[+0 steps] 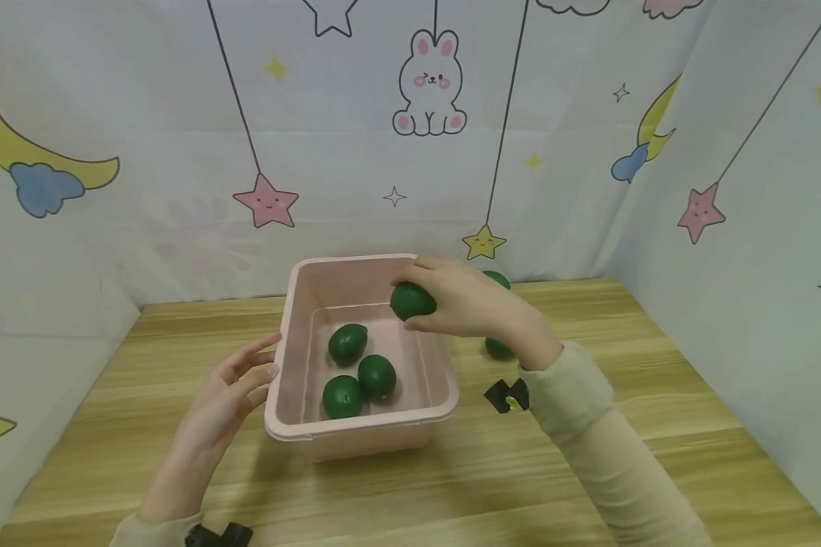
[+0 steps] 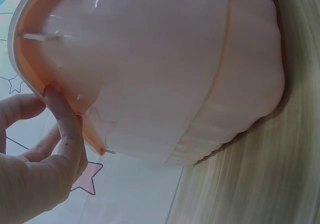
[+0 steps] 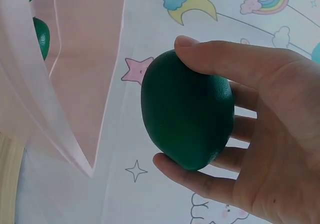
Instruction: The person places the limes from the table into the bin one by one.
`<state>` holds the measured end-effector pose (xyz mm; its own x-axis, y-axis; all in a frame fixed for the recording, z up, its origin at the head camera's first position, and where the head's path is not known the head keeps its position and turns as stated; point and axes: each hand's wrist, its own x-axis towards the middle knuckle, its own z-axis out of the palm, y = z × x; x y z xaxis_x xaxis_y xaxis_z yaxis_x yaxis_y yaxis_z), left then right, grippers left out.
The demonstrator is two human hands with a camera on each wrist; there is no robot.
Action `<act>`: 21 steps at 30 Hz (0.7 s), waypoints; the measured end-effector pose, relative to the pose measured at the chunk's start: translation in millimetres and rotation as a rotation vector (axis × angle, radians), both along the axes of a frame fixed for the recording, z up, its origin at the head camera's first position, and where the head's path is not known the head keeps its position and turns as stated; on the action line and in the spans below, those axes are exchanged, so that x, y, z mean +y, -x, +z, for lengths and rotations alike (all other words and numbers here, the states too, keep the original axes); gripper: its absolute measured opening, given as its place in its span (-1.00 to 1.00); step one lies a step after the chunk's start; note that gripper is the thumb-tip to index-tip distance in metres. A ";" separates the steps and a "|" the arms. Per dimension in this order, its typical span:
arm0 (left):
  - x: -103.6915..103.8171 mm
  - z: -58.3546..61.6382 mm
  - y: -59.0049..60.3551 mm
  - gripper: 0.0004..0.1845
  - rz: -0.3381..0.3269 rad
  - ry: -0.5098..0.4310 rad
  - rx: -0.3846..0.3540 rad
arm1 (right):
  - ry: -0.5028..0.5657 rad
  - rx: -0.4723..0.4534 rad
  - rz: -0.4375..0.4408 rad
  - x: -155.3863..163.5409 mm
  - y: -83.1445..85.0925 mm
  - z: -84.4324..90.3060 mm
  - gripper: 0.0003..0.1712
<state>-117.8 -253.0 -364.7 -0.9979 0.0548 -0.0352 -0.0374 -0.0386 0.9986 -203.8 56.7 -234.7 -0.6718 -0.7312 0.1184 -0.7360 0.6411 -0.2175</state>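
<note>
A smooth, dark green lime-like fruit (image 1: 413, 301) is in my right hand (image 1: 465, 300), which grips it between thumb and fingers above the right side of a pale pink plastic bin (image 1: 362, 427). The right wrist view shows this fruit (image 3: 187, 114) close up, its skin finely pebbled. My left hand (image 1: 229, 391) is at the bin's left side. In the left wrist view its thumb and fingers (image 2: 65, 116) pinch the rim. Inside the bin lie three more green fruits, one at the back (image 1: 348, 344), one on the right (image 1: 377, 377) and one in front (image 1: 343, 396).
The bin stands on a wood-grain table (image 1: 561, 471). Right of it are two more green fruits, one far (image 1: 497, 278) and one nearer (image 1: 499, 349), both partly hidden by my right arm. White printed curtains (image 1: 356, 167) close off the back and sides.
</note>
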 end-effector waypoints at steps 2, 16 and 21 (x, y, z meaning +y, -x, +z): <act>0.3 -0.4 0.1 -0.49 -0.002 -0.011 0.007 | -0.007 0.006 -0.002 -2.4 0.9 -0.4 -0.43; 0.4 -1.3 0.5 -0.50 -0.007 -0.007 0.020 | 0.001 -0.012 -0.008 -15.4 5.6 -4.0 -0.42; 0.4 -1.0 0.1 -0.50 -0.010 -0.006 0.019 | -0.008 -0.019 -0.006 -20.2 8.0 -3.4 -0.41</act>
